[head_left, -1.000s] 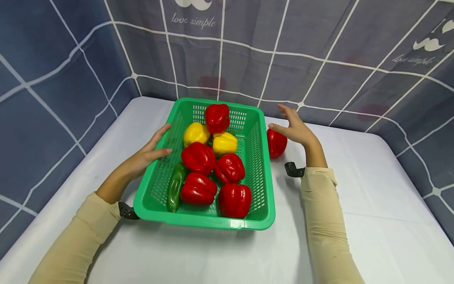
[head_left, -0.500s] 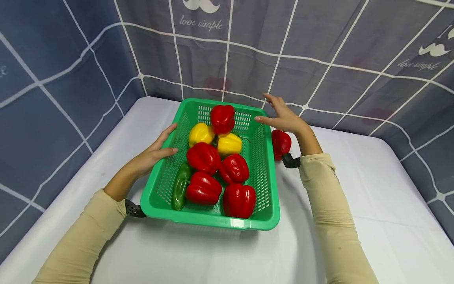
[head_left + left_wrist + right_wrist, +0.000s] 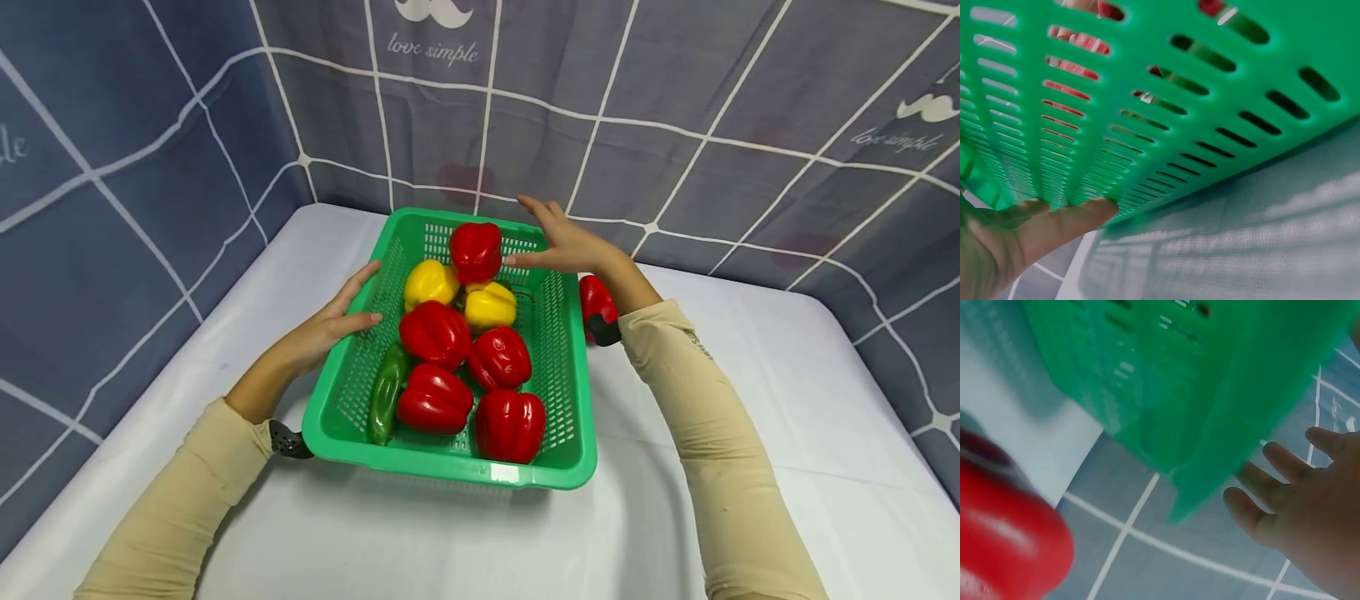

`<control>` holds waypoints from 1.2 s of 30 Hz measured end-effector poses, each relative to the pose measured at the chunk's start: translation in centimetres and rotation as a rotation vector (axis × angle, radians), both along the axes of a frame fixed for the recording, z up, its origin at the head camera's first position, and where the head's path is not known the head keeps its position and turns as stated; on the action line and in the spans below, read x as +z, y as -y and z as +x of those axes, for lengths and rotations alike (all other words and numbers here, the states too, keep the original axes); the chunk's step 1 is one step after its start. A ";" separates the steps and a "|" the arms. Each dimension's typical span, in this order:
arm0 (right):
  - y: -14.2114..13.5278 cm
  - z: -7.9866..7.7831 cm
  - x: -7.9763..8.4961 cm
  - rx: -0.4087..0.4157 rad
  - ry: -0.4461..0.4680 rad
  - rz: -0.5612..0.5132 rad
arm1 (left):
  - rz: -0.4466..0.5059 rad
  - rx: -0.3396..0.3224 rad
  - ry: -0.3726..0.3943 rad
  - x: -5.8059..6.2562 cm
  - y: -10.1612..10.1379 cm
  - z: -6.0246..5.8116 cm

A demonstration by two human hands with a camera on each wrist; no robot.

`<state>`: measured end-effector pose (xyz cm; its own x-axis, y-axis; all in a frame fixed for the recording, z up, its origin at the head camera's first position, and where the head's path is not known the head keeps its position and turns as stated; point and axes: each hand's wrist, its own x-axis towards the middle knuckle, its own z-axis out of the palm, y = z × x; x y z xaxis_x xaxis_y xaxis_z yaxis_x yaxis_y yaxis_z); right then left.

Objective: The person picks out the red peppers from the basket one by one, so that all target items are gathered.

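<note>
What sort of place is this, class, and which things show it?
Probably a staged filming corner rather than a working kitchen: grid-patterned cloth walls in a white-covered table, and black devices, likely cameras, are worn at the wrists.

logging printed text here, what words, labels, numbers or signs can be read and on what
"love simple": grey backdrop, top, below white moustache shape.
"love simple": same backdrop, far right, fainter; marking above cut off.
"le": blue side cloth, word cut off.
Right sleeve: dark print, too small to read.
Green basket: nothing readable.
</note>
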<state>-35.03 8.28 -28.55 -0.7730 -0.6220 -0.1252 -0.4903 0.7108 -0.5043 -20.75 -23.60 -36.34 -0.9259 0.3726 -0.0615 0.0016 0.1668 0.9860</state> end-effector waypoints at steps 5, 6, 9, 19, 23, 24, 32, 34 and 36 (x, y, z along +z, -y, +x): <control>0.9 0.1 -0.5 0.030 0.009 0.009 | 0.000 -0.009 0.001 0.0 -0.1 -0.1; 1.1 0.1 -0.6 0.038 0.011 0.012 | 0.000 -0.008 -0.002 -0.1 -0.2 -0.1; 1.5 0.1 -1.1 0.052 -0.001 0.019 | 0.004 -0.004 -0.004 -0.1 -0.2 -0.2; 2.9 0.3 -2.2 0.087 -0.100 0.113 | -0.016 0.013 -0.031 -0.1 -0.2 -0.1; 3.2 0.4 -2.6 0.093 -0.120 0.123 | -0.028 0.018 -0.033 -0.1 -0.1 -0.1; 3.3 0.4 -2.6 0.091 -0.126 0.122 | -0.030 0.018 -0.034 -0.1 -0.1 -0.1; 3.5 0.4 -3.2 0.067 -0.172 0.102 | -0.012 0.015 -0.024 -0.2 -0.1 0.0; 3.5 0.5 -3.3 0.057 -0.183 0.093 | -0.013 0.016 -0.025 -0.2 -0.1 -0.1; 3.6 0.5 -3.4 0.048 -0.189 0.084 | -0.010 0.016 -0.023 -0.2 -0.1 -0.1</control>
<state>-34.54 4.72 -31.98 -0.7572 -0.6524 -0.0339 -0.6050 0.7199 -0.3401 -20.86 -23.48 -36.51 -0.9328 0.3576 -0.0439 0.0217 0.1773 0.9839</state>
